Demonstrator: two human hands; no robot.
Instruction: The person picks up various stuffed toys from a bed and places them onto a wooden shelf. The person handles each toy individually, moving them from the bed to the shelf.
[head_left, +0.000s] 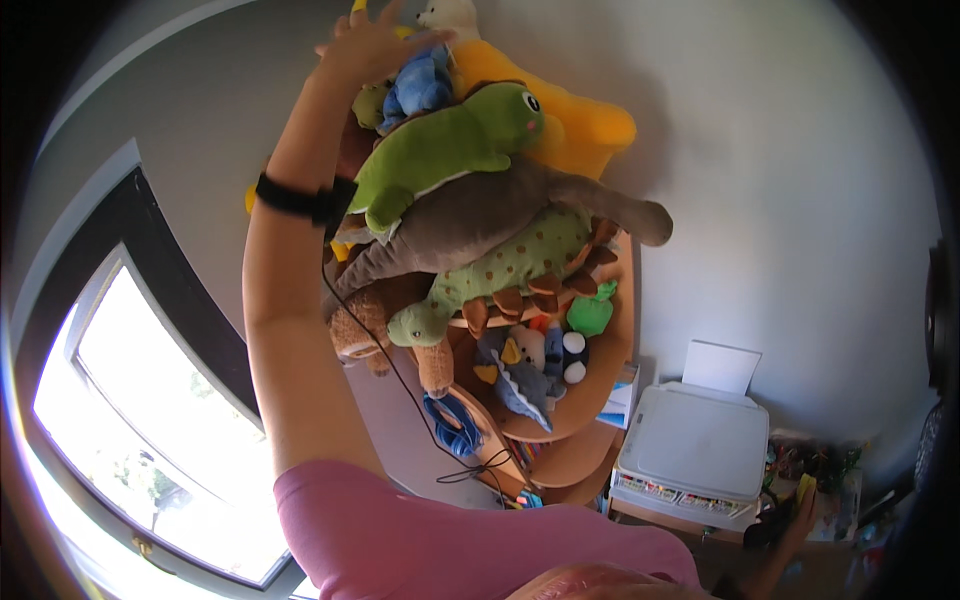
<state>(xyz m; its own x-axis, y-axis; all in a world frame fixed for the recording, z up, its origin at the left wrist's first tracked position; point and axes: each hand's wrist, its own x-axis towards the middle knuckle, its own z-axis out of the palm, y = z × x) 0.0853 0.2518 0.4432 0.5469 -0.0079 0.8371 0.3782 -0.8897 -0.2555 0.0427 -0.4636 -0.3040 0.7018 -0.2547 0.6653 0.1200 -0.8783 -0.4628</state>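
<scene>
My left hand is raised high at the top of a plush toy pile, fingers spread. It overlaps a blue plush toy, and whether it touches that toy is unclear. A yellow tip shows beside its fingers. Below lie a green plush dinosaur, a long grey-brown plush and a spotted plush stegosaurus. A large yellow plush and a white plush animal are behind. Low at the right, my right hand grips a small yellow object, partly hidden and blurred.
A rounded wooden corner shelf carries the toys, including a grey plush. A thin black cable hangs from the left wristband. Nearby are a white printer and, at the left, a bright window. Brown plush legs overhang the shelf.
</scene>
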